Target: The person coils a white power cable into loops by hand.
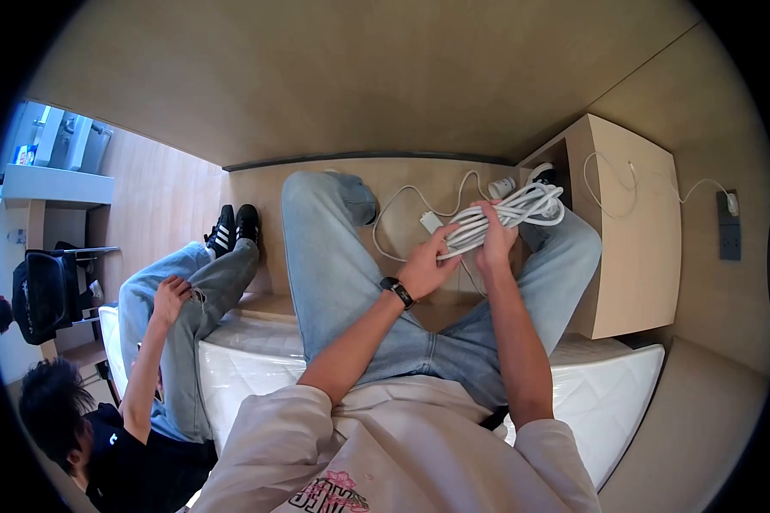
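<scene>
A looped bundle of thick white cable [529,203] lies across both my hands, above my right knee. My left hand [430,263], with a black watch on the wrist, has its fingers closed on the bundle's left end. My right hand [494,243] wraps the loops near their middle, thumb on top. Below the bundle, beside my left hand, is a small white block [433,223], perhaps a plug or adapter. A thin white cord [388,205] curves over the floor around it. The cable's far ends are hidden among the loops.
I sit on a plastic-wrapped white mattress [603,409]. A wooden cabinet [633,248] stands at my right, a thin cable on top, near a wall socket [729,238]. Ahead is a wooden panel [359,77]. Another person [158,376] sits at my left. A white cylindrical object [501,187] lies near the cabinet.
</scene>
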`<move>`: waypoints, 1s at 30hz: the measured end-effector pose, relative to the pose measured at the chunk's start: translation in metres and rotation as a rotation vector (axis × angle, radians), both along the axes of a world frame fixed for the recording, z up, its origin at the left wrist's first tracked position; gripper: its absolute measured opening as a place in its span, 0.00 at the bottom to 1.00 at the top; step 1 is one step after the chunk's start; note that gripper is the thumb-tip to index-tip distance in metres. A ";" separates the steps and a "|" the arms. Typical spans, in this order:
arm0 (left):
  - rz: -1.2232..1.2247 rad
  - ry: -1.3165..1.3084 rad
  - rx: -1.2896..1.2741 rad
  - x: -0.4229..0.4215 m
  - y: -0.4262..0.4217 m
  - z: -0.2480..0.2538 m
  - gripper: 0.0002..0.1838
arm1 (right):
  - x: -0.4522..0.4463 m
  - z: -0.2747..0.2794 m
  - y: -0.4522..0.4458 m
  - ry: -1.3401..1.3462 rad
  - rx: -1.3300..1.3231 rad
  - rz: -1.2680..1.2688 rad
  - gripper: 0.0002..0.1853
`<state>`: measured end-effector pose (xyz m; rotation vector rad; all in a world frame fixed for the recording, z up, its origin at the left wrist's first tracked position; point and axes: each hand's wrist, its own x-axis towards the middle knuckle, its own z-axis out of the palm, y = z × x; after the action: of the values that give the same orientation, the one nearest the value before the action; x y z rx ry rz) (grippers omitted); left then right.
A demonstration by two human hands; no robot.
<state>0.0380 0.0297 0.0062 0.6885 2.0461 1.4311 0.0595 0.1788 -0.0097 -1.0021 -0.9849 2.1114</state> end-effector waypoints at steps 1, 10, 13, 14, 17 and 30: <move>0.001 0.001 -0.002 -0.003 0.000 -0.002 0.32 | 0.000 0.000 0.000 0.013 -0.008 0.009 0.11; 0.036 0.213 0.007 -0.012 -0.005 0.005 0.35 | 0.006 -0.015 0.011 -0.097 -0.336 0.258 0.05; 0.046 0.127 0.116 -0.002 -0.001 0.000 0.42 | 0.006 -0.024 0.007 -0.091 -0.448 0.446 0.06; 0.004 -0.109 0.248 0.001 0.001 -0.004 0.45 | 0.007 -0.025 0.008 -0.090 -0.448 0.447 0.06; -0.063 -0.188 0.298 0.003 -0.004 -0.005 0.48 | 0.005 -0.024 0.004 -0.111 -0.503 0.513 0.08; -0.084 -0.077 0.231 0.002 -0.005 -0.007 0.39 | 0.008 -0.014 -0.001 -0.332 -0.253 0.552 0.18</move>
<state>0.0403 0.0246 -0.0010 0.7894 1.7895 1.6340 0.0673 0.1781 -0.0234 -1.3576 -1.2931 2.6235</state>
